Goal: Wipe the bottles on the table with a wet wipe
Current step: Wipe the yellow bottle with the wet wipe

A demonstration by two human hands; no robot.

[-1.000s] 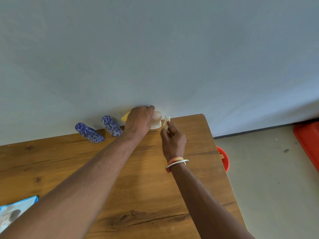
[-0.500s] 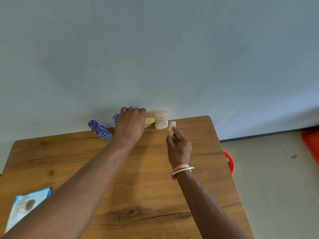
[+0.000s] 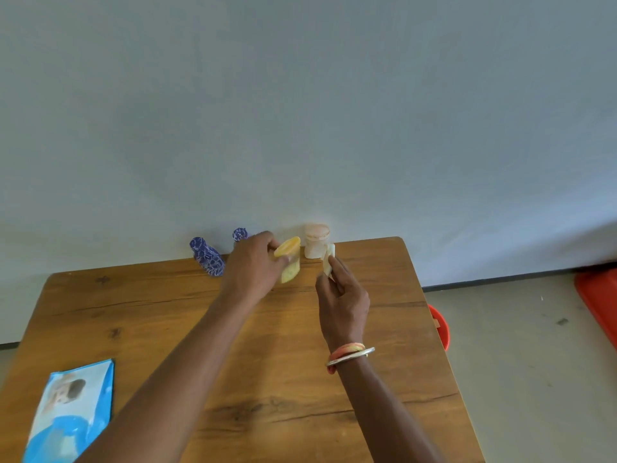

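Though the brown wooden table's [image 3: 267,379] far edge keeps the cream capped bottle [image 3: 315,242], the left hand [image 3: 252,272] has left it and now grips the small yellow plastic bottle [image 3: 288,259], tilted and drawn in from that edge. The right hand [image 3: 342,299] pinches the folded white wet wipe [image 3: 329,262] alongside, so wiping likely comes next.
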